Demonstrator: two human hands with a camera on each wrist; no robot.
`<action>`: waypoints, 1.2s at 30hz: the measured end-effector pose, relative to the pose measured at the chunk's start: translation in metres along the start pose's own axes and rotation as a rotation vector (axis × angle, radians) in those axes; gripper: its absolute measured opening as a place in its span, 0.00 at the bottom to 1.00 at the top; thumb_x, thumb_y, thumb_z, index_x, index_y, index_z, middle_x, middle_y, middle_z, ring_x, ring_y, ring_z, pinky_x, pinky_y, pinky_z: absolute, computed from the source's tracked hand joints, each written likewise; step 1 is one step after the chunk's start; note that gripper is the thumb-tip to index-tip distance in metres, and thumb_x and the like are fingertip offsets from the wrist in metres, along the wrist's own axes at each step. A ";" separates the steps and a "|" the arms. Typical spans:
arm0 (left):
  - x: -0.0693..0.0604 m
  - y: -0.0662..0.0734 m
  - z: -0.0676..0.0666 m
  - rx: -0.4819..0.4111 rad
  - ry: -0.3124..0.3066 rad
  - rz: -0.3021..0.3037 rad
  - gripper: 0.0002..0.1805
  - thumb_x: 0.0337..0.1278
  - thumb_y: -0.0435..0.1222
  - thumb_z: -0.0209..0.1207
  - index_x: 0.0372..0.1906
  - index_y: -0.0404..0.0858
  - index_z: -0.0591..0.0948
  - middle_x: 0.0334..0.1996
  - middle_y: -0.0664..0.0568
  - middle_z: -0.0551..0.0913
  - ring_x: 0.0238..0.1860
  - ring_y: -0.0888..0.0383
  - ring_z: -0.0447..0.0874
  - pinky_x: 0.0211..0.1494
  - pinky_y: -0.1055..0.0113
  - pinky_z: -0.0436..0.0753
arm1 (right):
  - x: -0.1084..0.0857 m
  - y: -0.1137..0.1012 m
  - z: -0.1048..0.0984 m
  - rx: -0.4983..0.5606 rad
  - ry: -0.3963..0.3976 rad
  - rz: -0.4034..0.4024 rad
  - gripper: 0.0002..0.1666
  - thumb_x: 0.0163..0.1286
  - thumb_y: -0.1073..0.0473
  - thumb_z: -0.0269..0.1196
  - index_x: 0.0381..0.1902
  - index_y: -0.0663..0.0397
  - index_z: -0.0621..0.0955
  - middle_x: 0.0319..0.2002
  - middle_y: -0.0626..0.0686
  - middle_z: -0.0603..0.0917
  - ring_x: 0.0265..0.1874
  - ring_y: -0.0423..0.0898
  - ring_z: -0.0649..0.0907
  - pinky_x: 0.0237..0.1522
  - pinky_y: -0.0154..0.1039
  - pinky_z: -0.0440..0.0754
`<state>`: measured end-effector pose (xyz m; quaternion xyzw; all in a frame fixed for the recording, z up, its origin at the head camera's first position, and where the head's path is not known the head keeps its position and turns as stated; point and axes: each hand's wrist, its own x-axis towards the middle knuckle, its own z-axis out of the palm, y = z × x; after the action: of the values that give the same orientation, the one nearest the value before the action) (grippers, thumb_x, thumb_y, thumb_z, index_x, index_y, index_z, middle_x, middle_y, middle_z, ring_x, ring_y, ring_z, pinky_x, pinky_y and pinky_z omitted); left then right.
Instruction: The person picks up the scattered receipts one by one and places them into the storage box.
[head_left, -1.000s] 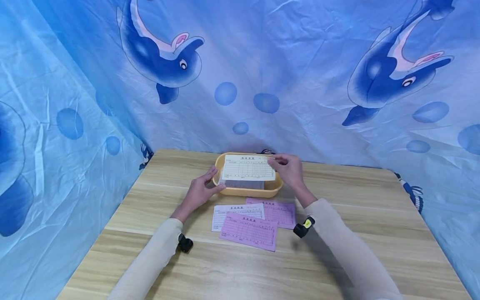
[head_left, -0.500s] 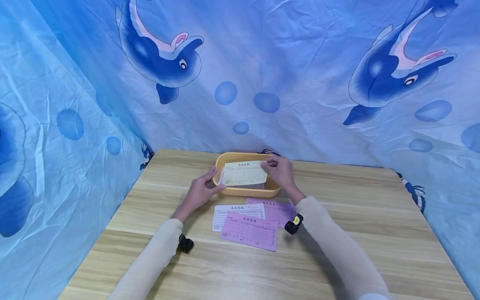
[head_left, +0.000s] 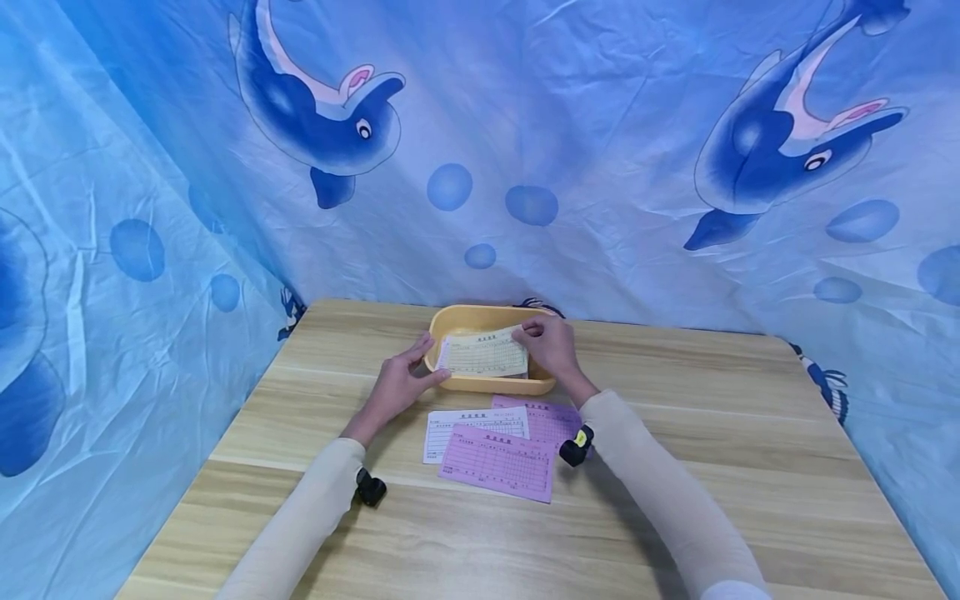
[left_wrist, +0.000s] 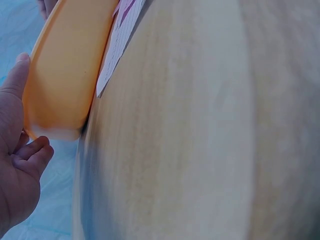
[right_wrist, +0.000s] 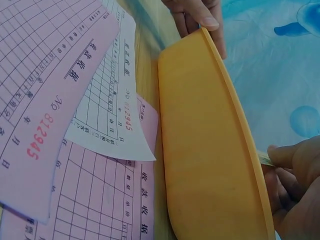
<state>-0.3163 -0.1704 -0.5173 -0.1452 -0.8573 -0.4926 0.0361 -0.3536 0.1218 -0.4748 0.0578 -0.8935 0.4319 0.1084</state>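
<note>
A yellow-orange tray (head_left: 495,385) stands near the table's back edge. My left hand (head_left: 399,382) grips its left end, thumb at the front rim; the left wrist view shows the same hand (left_wrist: 20,150) around the tray's end (left_wrist: 65,65). With thumb and fingers my right hand (head_left: 551,343) pinches the right edge of a pale yellow printed slip (head_left: 483,354), which lies tilted within the tray. In the right wrist view the tray wall (right_wrist: 210,135) hides most of that slip; only a corner shows by my right hand (right_wrist: 295,175). Another paper's pinkish edge shows at the slip's left.
In front of the tray, a white slip (head_left: 441,433) and two pink slips (head_left: 498,463) overlap on the wooden table (head_left: 337,542). Behind the table hangs a blue curtain (head_left: 615,250) with dolphins, and dark-and-white tassels (head_left: 825,387) lie by the table's right side.
My right hand has moved left and slightly down with the yellow slip, which has gone from above the tray down into it. My left hand stays at the tray's left end.
</note>
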 end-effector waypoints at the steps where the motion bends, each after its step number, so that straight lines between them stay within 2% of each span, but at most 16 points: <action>1: 0.000 0.000 0.000 0.001 -0.002 0.001 0.47 0.56 0.52 0.72 0.75 0.33 0.67 0.79 0.44 0.60 0.77 0.51 0.62 0.74 0.65 0.71 | 0.000 0.000 0.000 0.003 -0.001 -0.003 0.12 0.66 0.55 0.73 0.41 0.59 0.89 0.38 0.56 0.91 0.39 0.51 0.90 0.43 0.45 0.90; 5: 0.000 0.000 0.000 0.003 -0.003 0.001 0.47 0.56 0.53 0.72 0.75 0.34 0.67 0.79 0.44 0.59 0.77 0.51 0.62 0.74 0.64 0.71 | 0.001 0.000 -0.004 0.027 -0.010 -0.014 0.11 0.66 0.58 0.72 0.42 0.60 0.89 0.38 0.57 0.91 0.39 0.52 0.90 0.42 0.44 0.91; 10: -0.001 0.001 0.000 -0.002 0.003 0.005 0.47 0.56 0.51 0.72 0.74 0.32 0.67 0.79 0.44 0.60 0.77 0.51 0.62 0.74 0.63 0.71 | 0.000 0.002 -0.014 0.084 -0.026 -0.012 0.13 0.67 0.60 0.72 0.45 0.64 0.88 0.40 0.59 0.91 0.42 0.53 0.90 0.45 0.46 0.91; 17: -0.001 0.002 0.001 -0.004 0.001 0.003 0.47 0.56 0.51 0.72 0.74 0.33 0.67 0.79 0.44 0.60 0.77 0.51 0.61 0.74 0.63 0.71 | -0.012 -0.002 -0.032 0.153 -0.050 -0.057 0.17 0.68 0.56 0.72 0.47 0.64 0.87 0.42 0.58 0.91 0.41 0.53 0.89 0.47 0.45 0.90; 24: -0.001 0.001 -0.001 0.006 0.001 -0.004 0.48 0.55 0.54 0.72 0.75 0.34 0.67 0.79 0.48 0.59 0.77 0.52 0.62 0.74 0.63 0.72 | -0.036 -0.010 -0.046 0.157 -0.062 -0.073 0.17 0.66 0.54 0.73 0.46 0.62 0.88 0.41 0.55 0.90 0.38 0.49 0.88 0.41 0.39 0.90; 30: 0.000 -0.001 -0.001 0.013 0.001 0.010 0.49 0.56 0.55 0.71 0.75 0.34 0.67 0.79 0.48 0.60 0.77 0.50 0.62 0.75 0.60 0.72 | -0.064 -0.013 -0.054 0.174 -0.071 -0.049 0.18 0.67 0.51 0.73 0.48 0.57 0.88 0.42 0.53 0.90 0.39 0.48 0.88 0.44 0.41 0.90; 36: 0.000 -0.001 0.000 0.012 0.005 0.021 0.49 0.55 0.56 0.71 0.75 0.33 0.67 0.79 0.48 0.60 0.77 0.50 0.62 0.74 0.59 0.72 | -0.086 -0.007 -0.058 0.184 -0.072 -0.030 0.18 0.66 0.50 0.74 0.48 0.54 0.88 0.40 0.50 0.91 0.39 0.46 0.88 0.43 0.40 0.90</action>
<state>-0.3166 -0.1711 -0.5186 -0.1528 -0.8586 -0.4872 0.0444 -0.2601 0.1635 -0.4555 0.0965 -0.8523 0.5083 0.0771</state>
